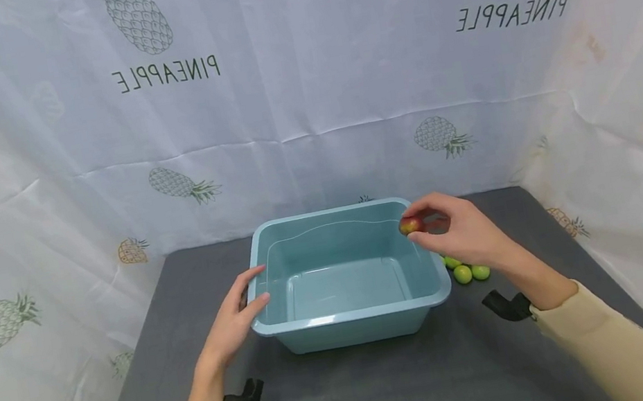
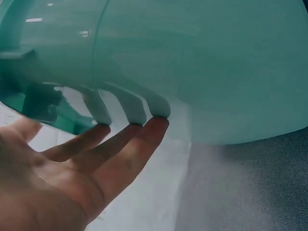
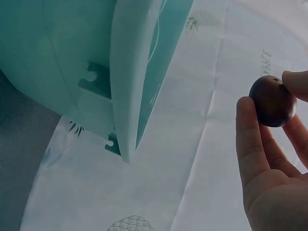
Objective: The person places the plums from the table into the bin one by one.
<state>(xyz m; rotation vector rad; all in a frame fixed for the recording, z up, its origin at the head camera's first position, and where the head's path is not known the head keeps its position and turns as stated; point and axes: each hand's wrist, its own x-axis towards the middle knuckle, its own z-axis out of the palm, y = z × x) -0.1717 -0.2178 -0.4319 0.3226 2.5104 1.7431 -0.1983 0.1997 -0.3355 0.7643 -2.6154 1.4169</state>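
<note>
A light blue plastic basin (image 1: pixel 353 317) stands on the dark tabletop. My left hand (image 1: pixel 233 319) grips its left rim, with a fingertip and the thumb over the edge. In the left wrist view, three fingertips (image 2: pixel 159 124) press against the basin's outer wall (image 2: pixel 231 72). Above the right rim, my right hand (image 1: pixel 458 228) pinches a small, round, red and yellow-green fruit (image 1: pixel 409 225) between thumb and fingers. The fruit (image 3: pixel 273 102) looks dark and glossy in the right wrist view, apart from the basin (image 3: pixel 130 72) there.
Several small green fruits (image 1: pixel 463 274) lie on the table just right of the basin, partly hidden by it and my right hand. White cloth printed with pineapples (image 1: pixel 304 91) hangs behind and along both sides of the grey table (image 1: pixel 352 392).
</note>
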